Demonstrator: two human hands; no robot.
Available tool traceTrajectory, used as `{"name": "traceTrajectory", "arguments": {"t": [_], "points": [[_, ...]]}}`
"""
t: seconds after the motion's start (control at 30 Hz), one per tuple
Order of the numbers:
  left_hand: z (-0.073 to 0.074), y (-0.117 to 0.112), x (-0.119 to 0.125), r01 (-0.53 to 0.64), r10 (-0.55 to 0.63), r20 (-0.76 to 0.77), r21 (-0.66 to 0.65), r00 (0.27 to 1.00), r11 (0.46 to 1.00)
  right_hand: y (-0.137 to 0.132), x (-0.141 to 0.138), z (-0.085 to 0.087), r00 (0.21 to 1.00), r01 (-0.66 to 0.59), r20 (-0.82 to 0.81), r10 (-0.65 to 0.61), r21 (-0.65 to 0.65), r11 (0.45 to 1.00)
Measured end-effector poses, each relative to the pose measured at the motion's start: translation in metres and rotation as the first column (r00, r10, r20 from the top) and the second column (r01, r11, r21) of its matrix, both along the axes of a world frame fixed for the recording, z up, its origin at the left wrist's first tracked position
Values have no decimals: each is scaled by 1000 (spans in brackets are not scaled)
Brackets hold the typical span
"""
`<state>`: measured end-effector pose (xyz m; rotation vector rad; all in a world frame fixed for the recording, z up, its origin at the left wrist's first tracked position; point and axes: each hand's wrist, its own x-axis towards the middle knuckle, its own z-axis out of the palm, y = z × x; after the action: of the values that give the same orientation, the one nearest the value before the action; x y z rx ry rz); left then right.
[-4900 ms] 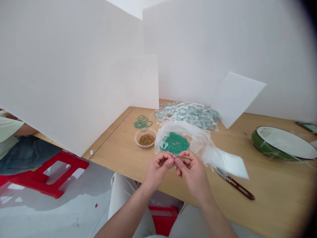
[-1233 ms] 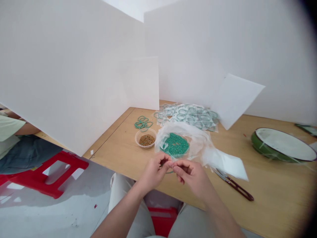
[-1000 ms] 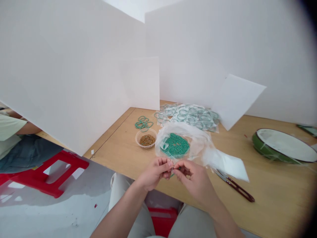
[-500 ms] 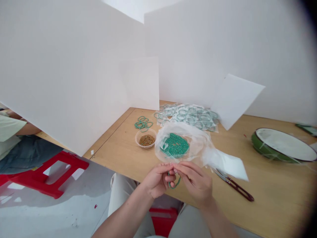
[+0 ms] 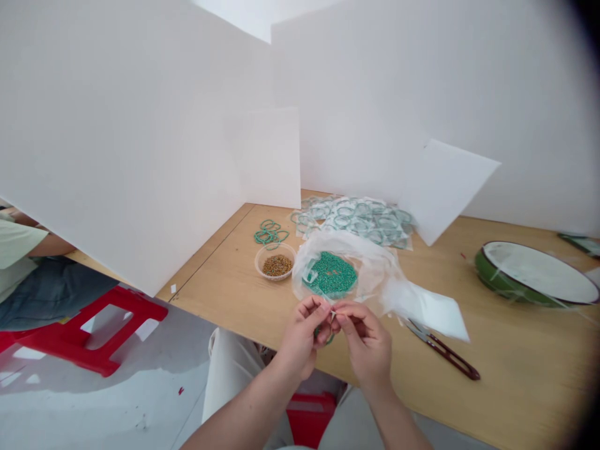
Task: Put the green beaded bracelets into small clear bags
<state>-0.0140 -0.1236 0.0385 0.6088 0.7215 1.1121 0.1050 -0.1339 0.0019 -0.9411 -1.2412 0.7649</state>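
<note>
My left hand [image 5: 302, 337] and my right hand [image 5: 365, 340] meet fingertip to fingertip above the table's near edge. Both pinch at a thin pale end of a green bead bracelet [image 5: 330, 339], which hangs partly hidden behind the left fingers. Just beyond them, green beads [image 5: 332, 275] are heaped in an opened clear plastic bag [image 5: 375, 253]. A small clear tub [image 5: 259, 265] of gold-brown beads [image 5: 277, 265] stands to the left. Behind the tub lie several loose green bead loops [image 5: 269, 234].
Bagged bracelets [image 5: 360, 219] are piled at the back. Scissors with brown handles [image 5: 452, 356] and white plastic packets [image 5: 431, 309] lie right. A green-sided enamel basin [image 5: 506, 281] stands far right. White panels [image 5: 117, 125] wall the table [image 5: 225, 287]. Another person's arm [image 5: 49, 244] shows left, beside a red stool [image 5: 94, 331].
My right hand has turned, its fingers now curling in against my left fingertips. The left hand has closed more over the bracelet, so less of the green loop shows.
</note>
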Motion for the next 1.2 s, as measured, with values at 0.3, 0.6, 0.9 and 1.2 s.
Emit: {"name": "traceTrajectory", "arguments": {"t": [0.3, 0.6, 0.9, 1.2], "points": [[4, 4, -1, 2, -1, -26, 36, 1000, 999, -2, -4, -10, 948, -108, -311, 63, -129, 986], [-2, 3, 1, -42, 43, -53, 28, 998, 999, -3, -13, 8, 855, -229, -498, 146, -111, 967], [-3, 3, -1, -53, 81, -165, 168, 983, 984, 0, -14, 18, 859, -209, -503, 99, -167, 963], [11, 2, -13, -19, 345, -508, 541, 789, 841, 1, -7, 30, 917, -90, -397, -36, -294, 952]]}}
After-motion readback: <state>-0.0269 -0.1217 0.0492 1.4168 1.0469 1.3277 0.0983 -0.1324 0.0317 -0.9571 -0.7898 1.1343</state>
